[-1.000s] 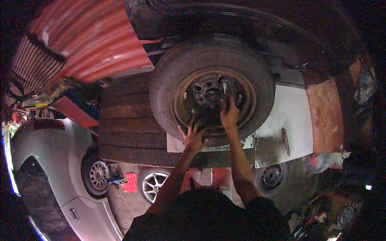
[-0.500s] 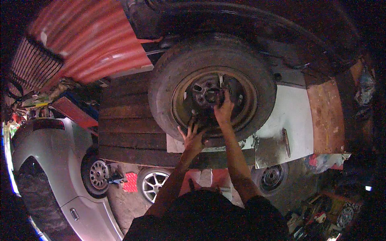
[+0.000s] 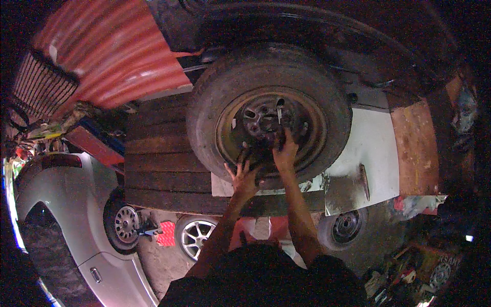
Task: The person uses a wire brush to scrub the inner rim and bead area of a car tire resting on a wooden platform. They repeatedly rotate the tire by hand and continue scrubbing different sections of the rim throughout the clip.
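A car wheel with a dark tire (image 3: pixel 207 110) and a rusty, dirty steel rim (image 3: pixel 318 120) stands in front of me under a dark car body. My left hand (image 3: pixel 244 179) rests against the lower left of the wheel, fingers spread apart. Just below the hub (image 3: pixel 268 122), inside the rim, my right hand (image 3: pixel 285 153) has its fingers curled together. Whatever they grip, if anything, is too dark to make out. A pale, thin upright piece (image 3: pixel 280 111) shows above that hand, near the hub's holes.
Dark wooden planks (image 3: pixel 158 146) lie left of the wheel, a stained white sheet (image 3: pixel 368 153) right of it. A silver car (image 3: pixel 76 204) stands at the left. A spoked wheel (image 3: pixel 194 236) and a black-rimmed wheel (image 3: pixel 347 227) lie near me. Red corrugated sheeting (image 3: pixel 117 46) is upper left.
My right hand has come down a little from the hub, toward me. My left hand stays spread in almost the same place on the wheel.
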A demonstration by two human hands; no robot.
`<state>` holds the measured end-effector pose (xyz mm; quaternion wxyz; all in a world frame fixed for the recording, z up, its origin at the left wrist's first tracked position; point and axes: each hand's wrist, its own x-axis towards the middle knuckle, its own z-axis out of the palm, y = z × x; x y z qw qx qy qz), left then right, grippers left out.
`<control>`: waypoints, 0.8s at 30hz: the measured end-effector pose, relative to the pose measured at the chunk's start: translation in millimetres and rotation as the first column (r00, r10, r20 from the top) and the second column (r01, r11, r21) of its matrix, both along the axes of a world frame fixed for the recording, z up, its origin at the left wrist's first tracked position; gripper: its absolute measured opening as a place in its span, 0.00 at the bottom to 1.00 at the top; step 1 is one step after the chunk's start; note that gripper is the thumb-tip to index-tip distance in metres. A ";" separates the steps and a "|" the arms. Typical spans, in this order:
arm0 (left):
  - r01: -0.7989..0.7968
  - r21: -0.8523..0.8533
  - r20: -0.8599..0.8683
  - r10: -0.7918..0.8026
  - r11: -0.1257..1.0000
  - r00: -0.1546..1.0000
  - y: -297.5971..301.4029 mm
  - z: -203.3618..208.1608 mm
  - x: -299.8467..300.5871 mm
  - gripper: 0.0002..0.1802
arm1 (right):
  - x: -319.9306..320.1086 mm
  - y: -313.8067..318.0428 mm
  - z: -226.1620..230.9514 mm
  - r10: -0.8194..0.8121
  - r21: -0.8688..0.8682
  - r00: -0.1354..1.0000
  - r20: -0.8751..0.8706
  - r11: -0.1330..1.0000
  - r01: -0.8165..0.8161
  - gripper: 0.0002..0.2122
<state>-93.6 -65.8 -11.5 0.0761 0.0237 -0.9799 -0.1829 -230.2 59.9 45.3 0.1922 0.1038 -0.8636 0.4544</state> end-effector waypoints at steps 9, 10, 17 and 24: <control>-0.005 0.044 -0.039 0.007 0.999 0.999 2.3 -0.5 2.8 0.35 | -8.2 6.0 14.8 -0.071 0.136 0.994 -0.088 0.987 0.083 0.18; -0.012 0.049 -0.015 0.013 0.999 1.000 2.6 0.4 3.4 0.34 | -8.2 5.1 14.4 -0.093 0.117 0.993 -0.074 0.988 0.102 0.18; -0.030 0.075 0.109 0.021 0.997 0.994 8.2 16.4 1.0 0.33 | -24.8 13.8 1.7 0.082 -0.006 0.992 -0.098 0.997 -0.083 0.19; -0.021 0.028 0.085 0.019 0.999 0.996 7.6 14.3 0.5 0.35 | -13.0 48.3 5.0 0.265 0.117 0.964 0.003 0.957 -0.264 0.22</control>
